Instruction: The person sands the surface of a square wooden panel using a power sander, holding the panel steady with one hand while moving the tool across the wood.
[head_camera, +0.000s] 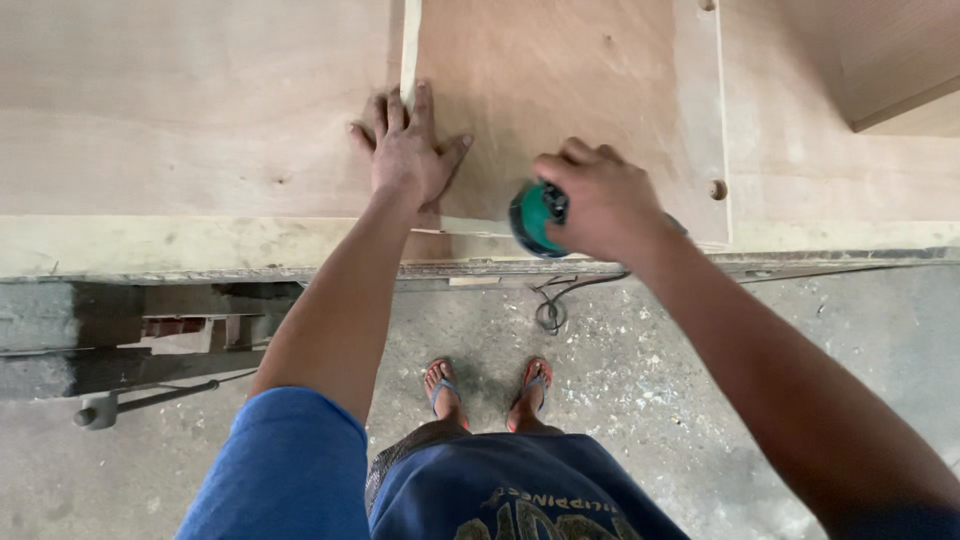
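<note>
My left hand (408, 150) lies flat, fingers spread, on a large plywood sheet (180, 120), its fingertips at the lower end of a thin pale wood strip (409, 45) that runs away from me. My right hand (598, 200) grips a green power tool (533, 215) near the sheet's front edge, to the right of my left hand. A dark cord (552, 305) hangs from the tool over the bench edge. The tool's working end is hidden under my hand.
A lighter plywood panel (700, 110) with round holes lies to the right, and another board (900, 60) sits at the top right. Below the bench edge are a concrete floor (700, 350), my sandalled feet and a metal rod (140, 400) at the left.
</note>
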